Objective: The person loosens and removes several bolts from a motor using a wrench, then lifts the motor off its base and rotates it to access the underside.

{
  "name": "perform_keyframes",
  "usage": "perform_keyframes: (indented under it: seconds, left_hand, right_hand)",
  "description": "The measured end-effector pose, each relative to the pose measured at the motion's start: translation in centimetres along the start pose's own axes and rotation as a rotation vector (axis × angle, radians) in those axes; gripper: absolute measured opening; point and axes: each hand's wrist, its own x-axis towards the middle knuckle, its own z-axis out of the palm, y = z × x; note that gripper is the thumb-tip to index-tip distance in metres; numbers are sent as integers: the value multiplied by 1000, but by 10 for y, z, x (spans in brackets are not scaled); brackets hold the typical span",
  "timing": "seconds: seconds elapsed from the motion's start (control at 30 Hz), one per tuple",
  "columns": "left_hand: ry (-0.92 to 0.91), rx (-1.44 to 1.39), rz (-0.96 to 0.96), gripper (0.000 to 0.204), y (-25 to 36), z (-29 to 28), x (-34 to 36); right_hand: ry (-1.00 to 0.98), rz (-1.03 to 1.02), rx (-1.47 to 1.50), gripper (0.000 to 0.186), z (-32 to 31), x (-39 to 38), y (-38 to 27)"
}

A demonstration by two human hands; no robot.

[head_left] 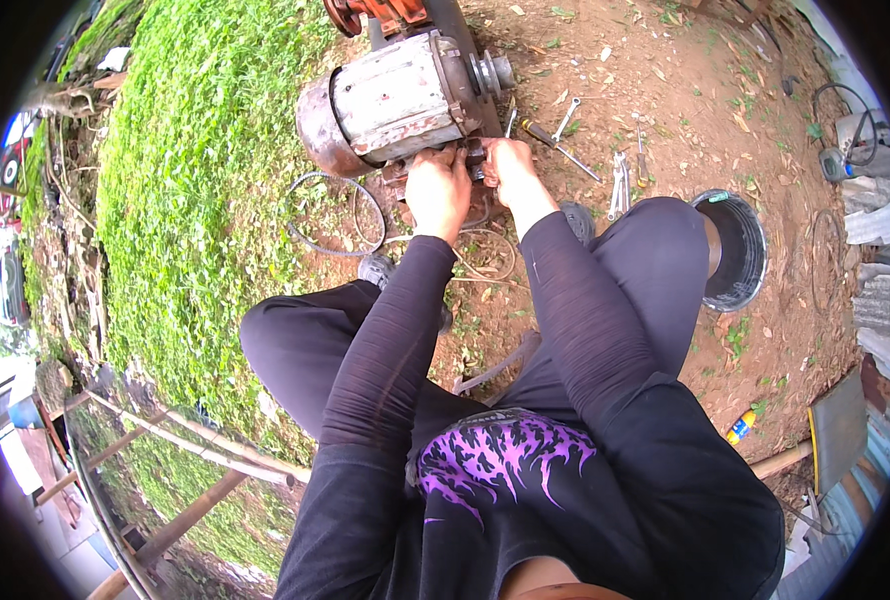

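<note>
A weathered white-and-rust electric motor (390, 95) with a shaft pulley (490, 72) sits at the top centre, beside an orange machine part (395, 15). Both my hands are closed at its rusty mounting base, my left hand (435, 185) under the housing, my right hand (510, 165) just right of it; what exactly their fingertips hold is hidden. On the dirt to the right lie a screwdriver (538, 133), a combination wrench (568, 118), several more wrenches (620, 185) and another thin tool (642, 170). A dark cable loop (377, 215) lies below the motor.
A black bucket (740, 260) stands beside my right leg. Grass (175, 120) spreads on the left, with bamboo poles (195, 510) lower down. Corrugated sheets (870, 320), a grey panel (835, 430) and a yellow bottle (740, 425) lie at the right.
</note>
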Motion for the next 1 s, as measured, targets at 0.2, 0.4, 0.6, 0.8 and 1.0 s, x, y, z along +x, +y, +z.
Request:
perform_keyframes:
  seconds: [0.2, 0.4, 0.6, 0.8, 1.0]
  left_hand:
    - [96, -99, -217, 28, 13, 7, -3]
    - [245, -141, -78, 25, 8, 15, -17]
    - [136, -190, -191, 24, 4, 10, -8]
    - [112, -214, -201, 25, 0, 7, -3]
    - [165, -134, -120, 23, 2, 4, -9]
  right_hand:
    - [-23, -19, 4, 27, 0, -2, -2]
    - [-60, 5, -33, 25, -3, 4, 2]
    - [-40, 0, -18, 28, -4, 4, 1]
    - [-78, 35, -3, 28, -10, 6, -3]
    - [-112, 66, -25, 32, -13, 3, -7]
